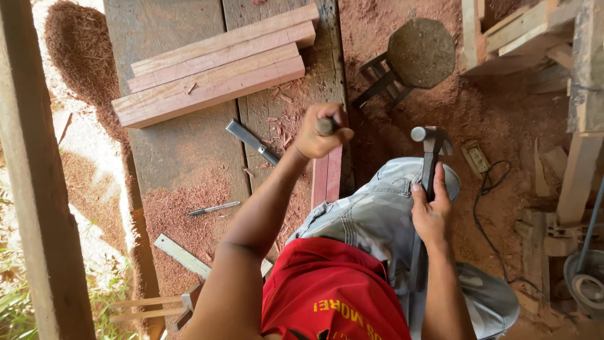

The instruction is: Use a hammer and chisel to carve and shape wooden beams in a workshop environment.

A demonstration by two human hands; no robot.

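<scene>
The left hand (322,133) is fisted tight around a chisel handle (326,126), standing on a reddish wood strip (327,176) at the workbench (182,157) edge. The right hand (431,211) wraps its fingers around a claw hammer (431,148), head at 12 o'clock of the hand, above a grey-trousered knee. At 10 o'clock lie stacked timber lengths (214,69); a loose chisel (251,141) and a pen (214,208) rest in sawdust. An octagonal stool (418,53) stands at 1 o'clock, and a pale power socket (476,158) lies on the floor.
</scene>
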